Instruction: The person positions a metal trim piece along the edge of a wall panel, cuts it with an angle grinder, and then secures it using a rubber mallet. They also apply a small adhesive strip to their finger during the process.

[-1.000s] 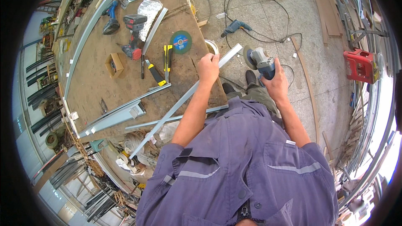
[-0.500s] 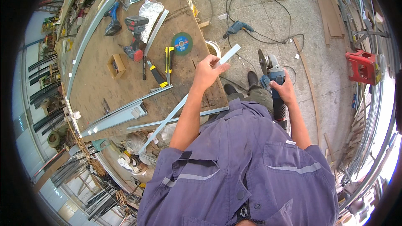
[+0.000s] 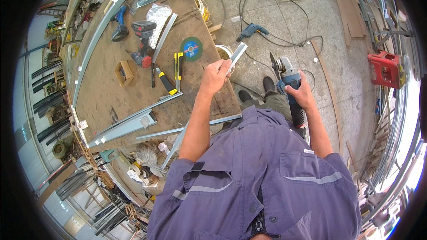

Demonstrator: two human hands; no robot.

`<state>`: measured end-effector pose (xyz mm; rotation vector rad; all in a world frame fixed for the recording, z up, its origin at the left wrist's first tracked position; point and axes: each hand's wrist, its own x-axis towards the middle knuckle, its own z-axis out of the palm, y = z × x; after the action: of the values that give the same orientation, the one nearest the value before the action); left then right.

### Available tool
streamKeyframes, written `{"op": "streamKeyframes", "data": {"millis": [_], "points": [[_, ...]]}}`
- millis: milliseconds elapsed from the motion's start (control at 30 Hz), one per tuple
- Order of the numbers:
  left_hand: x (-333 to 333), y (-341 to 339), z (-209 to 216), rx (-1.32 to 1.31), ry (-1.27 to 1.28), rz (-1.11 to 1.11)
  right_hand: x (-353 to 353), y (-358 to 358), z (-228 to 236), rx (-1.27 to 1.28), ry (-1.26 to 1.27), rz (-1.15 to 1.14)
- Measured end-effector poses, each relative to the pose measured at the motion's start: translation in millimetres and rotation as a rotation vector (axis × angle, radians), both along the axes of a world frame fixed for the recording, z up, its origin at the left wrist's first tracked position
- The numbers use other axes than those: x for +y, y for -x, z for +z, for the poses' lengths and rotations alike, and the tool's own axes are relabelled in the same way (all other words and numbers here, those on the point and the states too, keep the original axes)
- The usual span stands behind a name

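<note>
My left hand (image 3: 215, 76) is closed round a long light-grey metal strip (image 3: 239, 55). One end of the strip sticks out past my fingers beyond the table edge, and the rest runs back under my left forearm. In my right hand (image 3: 301, 92) is a blue and grey angle grinder (image 3: 291, 78), held by its body with the dark disc turned toward the strip. A gap separates disc and strip. Whether the grinder runs, I cannot tell. On the wooden table (image 3: 147, 93) beside my left hand lie a green and blue cutting disc (image 3: 191, 49) and yellow-black utility knives (image 3: 178, 67).
Cordless drills (image 3: 143, 40), a small cardboard box (image 3: 124, 73) and metal profiles (image 3: 129, 126) lie on the table. A corded drill (image 3: 252, 31) and its cables are on the concrete floor. To the right stands a red plastic case (image 3: 386, 70); long stock lines that side.
My left hand has turned the strip, so its far end has moved left and a different face shows. The grinder has shifted slightly left, staying in my right hand.
</note>
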<state>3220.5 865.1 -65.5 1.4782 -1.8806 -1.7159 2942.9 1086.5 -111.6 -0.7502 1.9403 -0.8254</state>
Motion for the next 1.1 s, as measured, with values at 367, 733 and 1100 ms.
{"op": "streamKeyframes", "data": {"millis": [367, 733, 1100], "points": [[23.1, -25.0, 22.5, -0.054, 0.069, 0.080, 3.7, 4.9, -20.9, -0.664, 0.157, -0.117], [116.4, -125.3, 49.0, -0.184, 0.037, 0.409, -104.7, -41.5, 1.9, -0.886, -0.026, 0.118], [181.5, -206.0, 50.3, -0.159, -0.093, 0.738, -266.2, -205.5, 13.3, -0.964, -0.050, 0.074]]}}
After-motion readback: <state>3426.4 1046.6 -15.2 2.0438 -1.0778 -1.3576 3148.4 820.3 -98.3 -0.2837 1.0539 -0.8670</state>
